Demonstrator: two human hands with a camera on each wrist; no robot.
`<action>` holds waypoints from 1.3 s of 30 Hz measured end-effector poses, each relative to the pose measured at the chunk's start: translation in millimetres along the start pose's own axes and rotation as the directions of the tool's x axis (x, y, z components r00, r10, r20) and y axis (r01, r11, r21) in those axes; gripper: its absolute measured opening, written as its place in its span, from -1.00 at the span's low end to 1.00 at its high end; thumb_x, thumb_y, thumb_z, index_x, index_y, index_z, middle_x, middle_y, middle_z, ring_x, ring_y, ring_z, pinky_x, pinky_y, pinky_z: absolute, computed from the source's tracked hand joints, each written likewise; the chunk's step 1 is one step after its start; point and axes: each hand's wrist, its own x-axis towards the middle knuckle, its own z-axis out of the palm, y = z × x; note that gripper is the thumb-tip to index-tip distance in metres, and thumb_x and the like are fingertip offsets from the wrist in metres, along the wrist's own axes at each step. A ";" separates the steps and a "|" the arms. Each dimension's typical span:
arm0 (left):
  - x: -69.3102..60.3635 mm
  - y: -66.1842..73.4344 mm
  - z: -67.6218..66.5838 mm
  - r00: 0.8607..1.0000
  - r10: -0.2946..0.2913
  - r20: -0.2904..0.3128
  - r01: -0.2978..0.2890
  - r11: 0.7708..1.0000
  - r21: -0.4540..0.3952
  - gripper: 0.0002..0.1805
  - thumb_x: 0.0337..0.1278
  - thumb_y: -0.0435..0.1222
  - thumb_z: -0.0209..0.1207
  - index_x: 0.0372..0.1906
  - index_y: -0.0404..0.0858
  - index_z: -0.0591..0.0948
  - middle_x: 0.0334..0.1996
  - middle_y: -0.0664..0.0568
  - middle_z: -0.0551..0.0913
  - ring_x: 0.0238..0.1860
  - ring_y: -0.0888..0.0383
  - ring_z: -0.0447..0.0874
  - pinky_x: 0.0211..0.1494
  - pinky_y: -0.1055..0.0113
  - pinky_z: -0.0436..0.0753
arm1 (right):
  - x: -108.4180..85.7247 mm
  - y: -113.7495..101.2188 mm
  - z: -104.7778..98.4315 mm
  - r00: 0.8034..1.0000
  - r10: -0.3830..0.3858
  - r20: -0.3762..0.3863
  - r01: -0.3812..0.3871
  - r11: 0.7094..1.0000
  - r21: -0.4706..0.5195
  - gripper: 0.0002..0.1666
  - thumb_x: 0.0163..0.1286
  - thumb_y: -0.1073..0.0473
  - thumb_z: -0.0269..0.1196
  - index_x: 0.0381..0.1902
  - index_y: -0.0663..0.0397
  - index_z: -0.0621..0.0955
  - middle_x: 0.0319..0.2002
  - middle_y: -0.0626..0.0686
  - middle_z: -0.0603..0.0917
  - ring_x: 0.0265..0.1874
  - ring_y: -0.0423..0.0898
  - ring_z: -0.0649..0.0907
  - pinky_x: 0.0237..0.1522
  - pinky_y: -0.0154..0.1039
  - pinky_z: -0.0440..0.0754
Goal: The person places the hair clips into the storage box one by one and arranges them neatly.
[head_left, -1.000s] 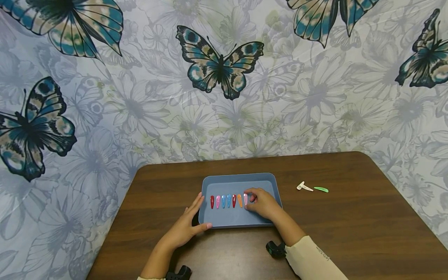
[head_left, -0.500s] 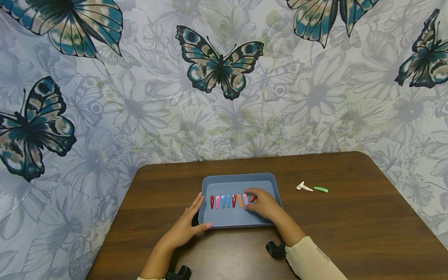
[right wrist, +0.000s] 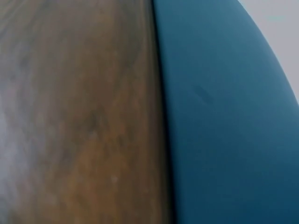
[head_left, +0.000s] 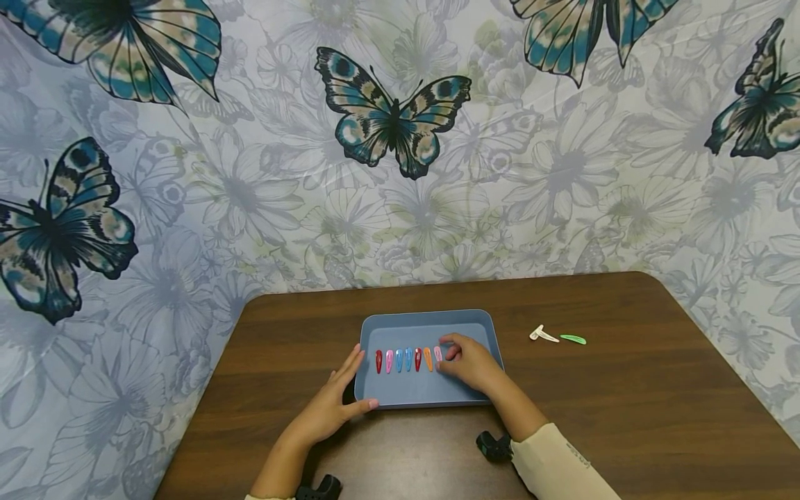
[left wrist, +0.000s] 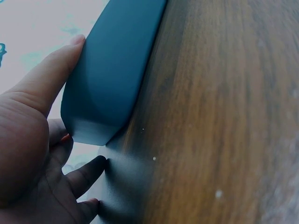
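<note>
A blue-grey tray (head_left: 431, 394) lies on the table, with a row of snap hair clips in red, pink, blue and orange. My left hand (head_left: 331, 403) steadies its left front corner, thumb at the front wall and long fingers along the left side. In the left wrist view the left hand (left wrist: 37, 140) touches the tray's wall (left wrist: 112, 60). My right hand (head_left: 471, 364) reaches over the right side and pinches the light pink hair clip (head_left: 438, 353) at the row's right end, thumb near its lower end. The right wrist view shows only the tray's outer wall (right wrist: 224, 116), no fingers.
White hair clips (head_left: 544, 334) and a green hair clip (head_left: 573, 339) lie on the wooden table (head_left: 625, 389), right of the tray. A butterfly-patterned cloth (head_left: 400, 229) hangs behind the table's far edge.
The light pink clip tilted slightly, then straightened. My right index finger has shifted a little to the right, off the clip's top. My left hand and the tray stay put.
</note>
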 end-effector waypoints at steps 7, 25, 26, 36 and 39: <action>0.3 0.4 0.7 1.000 0.002 -0.001 -0.002 1.000 -0.002 0.08 0.19 0.10 0.33 0.65 0.05 -0.05 0.68 0.20 -0.25 0.67 -0.15 -0.27 0.61 -0.31 -0.33 | -0.8 -0.6 -2.7 1.000 -0.004 -0.014 0.004 0.999 0.032 -0.46 0.20 0.21 0.48 0.16 0.14 0.65 -0.38 -0.05 0.62 -0.47 -0.19 0.51 -0.42 -0.35 0.46; 1.7 -1.5 1.1 1.000 -0.006 -0.001 0.006 1.000 0.013 0.08 0.19 0.13 0.32 0.65 0.08 -0.06 0.67 0.22 -0.26 0.67 -0.11 -0.26 0.60 -0.32 -0.33 | -4.2 -14.3 -21.6 0.996 -0.029 -0.090 0.040 0.993 0.115 -0.56 0.31 0.19 0.42 0.15 0.10 0.67 -0.25 0.00 0.66 -0.30 -0.16 0.57 -0.30 -0.36 0.53; 1.6 -1.4 0.9 1.000 -0.005 -0.001 0.005 1.000 0.015 0.09 0.18 0.14 0.32 0.65 0.08 -0.06 0.67 0.22 -0.26 0.67 -0.11 -0.26 0.61 -0.32 -0.33 | -4.4 -14.7 -22.5 0.995 -0.033 -0.094 0.045 0.992 0.121 -0.56 0.31 0.19 0.42 0.14 0.10 0.67 -0.25 0.01 0.66 -0.30 -0.16 0.58 -0.30 -0.36 0.54; 1.8 -0.3 1.1 1.000 -0.004 -0.004 0.004 1.000 0.012 0.08 0.20 0.10 0.33 0.65 0.08 -0.06 0.68 0.20 -0.25 0.67 -0.14 -0.25 0.60 -0.33 -0.34 | -5.9 -16.9 -30.2 0.989 -0.068 -0.135 0.089 0.983 0.163 -0.61 0.34 0.20 0.39 0.10 0.16 0.67 -0.24 0.04 0.67 -0.29 -0.17 0.58 -0.25 -0.40 0.57; 1.6 -0.4 1.4 1.000 -0.007 -0.004 0.007 1.000 0.013 0.07 0.20 0.10 0.33 0.65 0.08 -0.06 0.68 0.20 -0.25 0.67 -0.13 -0.25 0.60 -0.33 -0.34 | -6.4 -16.0 -32.2 0.987 -0.076 -0.145 0.101 0.980 0.174 -0.63 0.35 0.20 0.38 0.09 0.16 0.68 -0.24 0.04 0.67 -0.28 -0.17 0.58 -0.23 -0.40 0.57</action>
